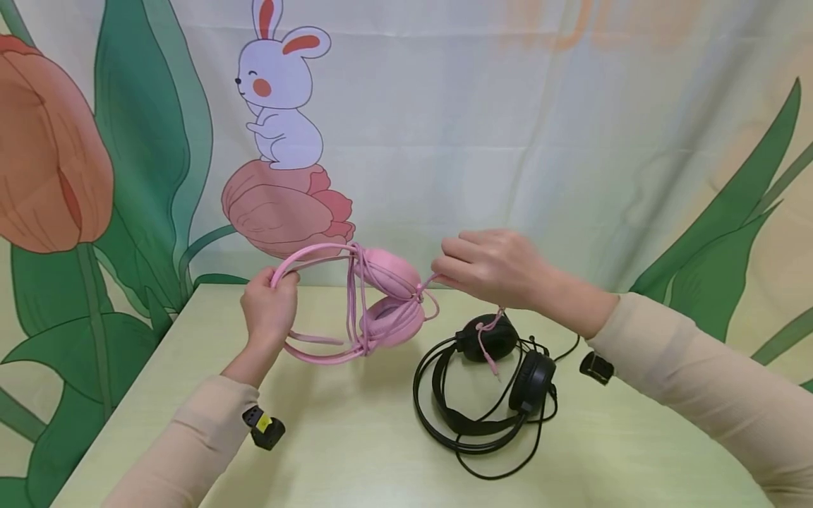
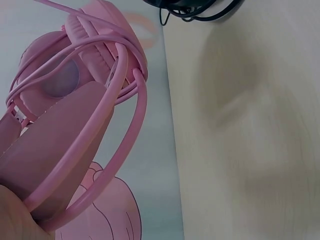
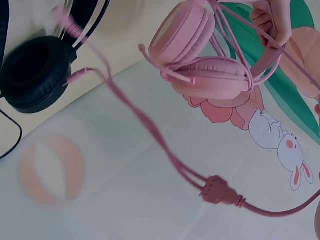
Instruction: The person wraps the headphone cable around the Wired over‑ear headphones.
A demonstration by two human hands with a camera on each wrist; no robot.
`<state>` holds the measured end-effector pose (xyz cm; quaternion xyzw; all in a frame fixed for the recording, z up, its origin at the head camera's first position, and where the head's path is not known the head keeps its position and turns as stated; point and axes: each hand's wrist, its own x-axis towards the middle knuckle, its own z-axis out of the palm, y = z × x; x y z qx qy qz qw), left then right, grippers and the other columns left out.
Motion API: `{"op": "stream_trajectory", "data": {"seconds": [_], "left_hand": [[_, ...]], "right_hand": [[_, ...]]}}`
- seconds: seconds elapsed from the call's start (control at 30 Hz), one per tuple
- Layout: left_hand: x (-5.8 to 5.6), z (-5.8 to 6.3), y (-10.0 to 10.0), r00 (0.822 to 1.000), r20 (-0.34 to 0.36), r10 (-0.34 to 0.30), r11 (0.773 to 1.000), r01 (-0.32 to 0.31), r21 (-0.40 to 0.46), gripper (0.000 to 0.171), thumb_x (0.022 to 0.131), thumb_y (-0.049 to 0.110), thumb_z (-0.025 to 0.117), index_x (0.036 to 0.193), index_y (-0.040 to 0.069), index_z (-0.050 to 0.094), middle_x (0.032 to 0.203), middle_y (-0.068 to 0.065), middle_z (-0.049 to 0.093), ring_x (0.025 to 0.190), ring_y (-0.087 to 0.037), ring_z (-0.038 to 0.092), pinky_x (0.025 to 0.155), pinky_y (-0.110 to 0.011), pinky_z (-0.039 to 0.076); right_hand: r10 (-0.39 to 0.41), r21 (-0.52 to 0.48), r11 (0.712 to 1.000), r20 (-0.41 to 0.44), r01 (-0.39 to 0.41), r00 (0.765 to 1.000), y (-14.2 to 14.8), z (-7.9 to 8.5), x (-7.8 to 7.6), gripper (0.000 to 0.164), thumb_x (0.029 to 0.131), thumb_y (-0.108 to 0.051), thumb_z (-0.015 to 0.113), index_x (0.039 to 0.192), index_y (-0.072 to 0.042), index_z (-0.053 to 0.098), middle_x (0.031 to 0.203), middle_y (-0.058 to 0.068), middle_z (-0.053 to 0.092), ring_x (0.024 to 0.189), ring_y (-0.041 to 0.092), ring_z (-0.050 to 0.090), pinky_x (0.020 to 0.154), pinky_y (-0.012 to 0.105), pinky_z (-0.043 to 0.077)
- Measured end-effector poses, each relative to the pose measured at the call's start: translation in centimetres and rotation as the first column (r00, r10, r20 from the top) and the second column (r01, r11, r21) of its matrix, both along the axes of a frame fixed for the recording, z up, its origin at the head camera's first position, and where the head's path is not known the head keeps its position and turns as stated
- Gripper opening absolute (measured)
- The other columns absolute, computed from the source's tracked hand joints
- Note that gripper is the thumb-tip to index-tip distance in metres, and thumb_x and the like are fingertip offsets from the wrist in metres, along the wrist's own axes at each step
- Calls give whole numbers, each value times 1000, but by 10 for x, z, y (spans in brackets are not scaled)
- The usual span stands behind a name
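Note:
Pink headphones (image 1: 392, 271) hang in the air above the table, their cable wound round the ear cups and headband. My left hand (image 1: 269, 309) grips the headband at its top. Off to the right, my right hand (image 1: 492, 267) pinches the pink cable (image 1: 429, 281), which runs from the ear cups to its fingers. The loose end of that cable dangles below the right hand in front of the black headphones. In the right wrist view it shows a splitter (image 3: 218, 190) and two thin branches ending in plugs (image 3: 79, 76).
Black headphones (image 1: 533, 381) lie on the pale table (image 1: 356, 437) at right of centre, their black cable looped around them. Behind the table's far edge hangs a curtain (image 1: 444, 141) printed with tulips and a rabbit. Each sleeve carries a small black device (image 1: 267, 430) near the wrist.

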<state>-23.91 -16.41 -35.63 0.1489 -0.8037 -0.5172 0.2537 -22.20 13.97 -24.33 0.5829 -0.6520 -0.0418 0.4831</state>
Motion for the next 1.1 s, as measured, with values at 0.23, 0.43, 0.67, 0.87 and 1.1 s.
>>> {"op": "stream_trajectory", "data": {"seconds": [0.23,0.43,0.67,0.87,1.1], "left_hand": [[3,3,5,997,10,-76,995,77,-56,19,86,23,52,75,8,54,56,-2,41,51,-16,40,42,-24,29],[6,2,13,987,-52,-150,975,139,-173,15,84,19,54,74,9,57,54,-2,44,47,-15,40,40,-23,28],[11,1,24,973,-87,-213,953,187,-240,16,81,18,55,68,11,52,52,-2,45,46,-15,40,39,-24,26],[15,3,30,955,-127,-267,932,222,-285,15,79,15,55,66,12,50,51,-1,41,46,-13,38,39,-24,25],[17,3,33,931,-126,-341,905,290,-311,10,78,13,56,69,13,53,52,0,42,47,-12,39,40,-23,28]], "right_hand": [[-6,25,1000,-71,8,997,3,4,-6,10,90,-3,51,86,-8,60,71,1,50,55,14,39,43,20,31],[-31,-37,999,-105,27,994,4,9,-8,29,92,-31,54,72,-10,53,62,-1,44,48,12,36,38,21,26],[-46,-66,997,-146,36,988,3,13,-10,34,93,-34,51,69,-10,49,61,-1,40,47,12,32,38,22,24],[-66,-89,995,-163,52,984,2,12,-13,33,95,-31,47,70,-9,50,63,0,41,49,13,32,39,22,23],[-103,-79,993,-173,91,979,4,13,-20,33,96,-30,44,71,-8,49,65,2,42,50,14,31,41,22,23]]}}
